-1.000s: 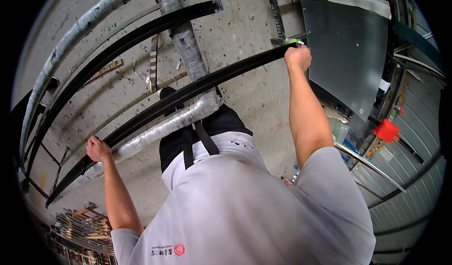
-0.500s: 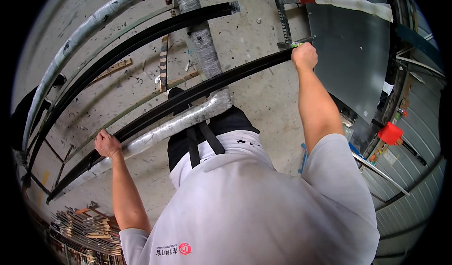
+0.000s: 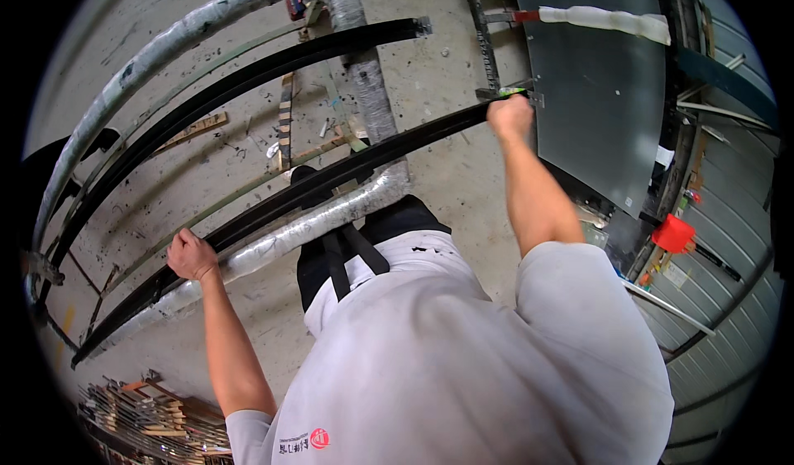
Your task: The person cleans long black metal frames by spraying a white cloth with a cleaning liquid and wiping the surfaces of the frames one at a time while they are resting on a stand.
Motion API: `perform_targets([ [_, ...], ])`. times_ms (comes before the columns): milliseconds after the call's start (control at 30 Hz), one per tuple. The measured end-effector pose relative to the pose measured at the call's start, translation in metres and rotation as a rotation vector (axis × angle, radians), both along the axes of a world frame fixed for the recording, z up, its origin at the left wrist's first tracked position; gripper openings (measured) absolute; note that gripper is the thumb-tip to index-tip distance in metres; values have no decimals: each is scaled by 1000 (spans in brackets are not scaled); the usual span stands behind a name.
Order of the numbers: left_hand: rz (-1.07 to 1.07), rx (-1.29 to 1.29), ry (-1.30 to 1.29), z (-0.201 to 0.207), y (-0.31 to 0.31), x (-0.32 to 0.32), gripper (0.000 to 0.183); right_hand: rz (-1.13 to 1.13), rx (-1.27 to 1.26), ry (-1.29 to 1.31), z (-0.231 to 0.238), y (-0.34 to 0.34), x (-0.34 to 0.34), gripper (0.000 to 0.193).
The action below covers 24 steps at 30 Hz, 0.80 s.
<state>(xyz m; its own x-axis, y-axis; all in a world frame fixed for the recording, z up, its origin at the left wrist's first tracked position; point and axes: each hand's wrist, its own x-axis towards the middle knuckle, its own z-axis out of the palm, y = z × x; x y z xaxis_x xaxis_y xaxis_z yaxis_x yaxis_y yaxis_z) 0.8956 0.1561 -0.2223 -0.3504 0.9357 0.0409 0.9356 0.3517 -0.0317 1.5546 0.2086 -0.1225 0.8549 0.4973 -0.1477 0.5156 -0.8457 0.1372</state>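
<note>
A long black profile bar [image 3: 347, 167] runs slantwise in front of me, from the lower left up to the right. My left hand [image 3: 193, 256] is closed around its lower left stretch, thumb side up. Near the upper right end my right hand [image 3: 510, 116] grips the same bar, with a small bright green bit showing beside the fingers. The bar lies along the near rail of a rack [image 3: 306, 219] wrapped in silvery film; exactly where they touch I cannot tell. Farther off, a second black profile bar [image 3: 273, 64] rests across the rack.
At the right stands a dark grey panel [image 3: 591, 85], with a white-wrapped arm [image 3: 608, 20] reaching over it. A red object [image 3: 674, 233] sits by the corrugated wall. Many bars are stacked [image 3: 153, 419] at lower left. Wooden strips [image 3: 194, 128] lie on the floor beneath the rack.
My right hand and the bar's right end have shifted slightly left and down in the picture, and more of that end shows past the hand. The left hand keeps its grip.
</note>
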Motion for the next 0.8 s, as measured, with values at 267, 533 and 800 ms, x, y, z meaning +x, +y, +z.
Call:
perform_targets([
  [267,164,-32,-40,15,6,13,30,64,107,66,-3,-15,-22,17],
  [533,34,-87,13,6,5,-3,27,-116,-29,-66,1,25,48,25],
  [800,151,-116,-65,3,3,-5,43,-369,324,-105,-16,13,50,21],
])
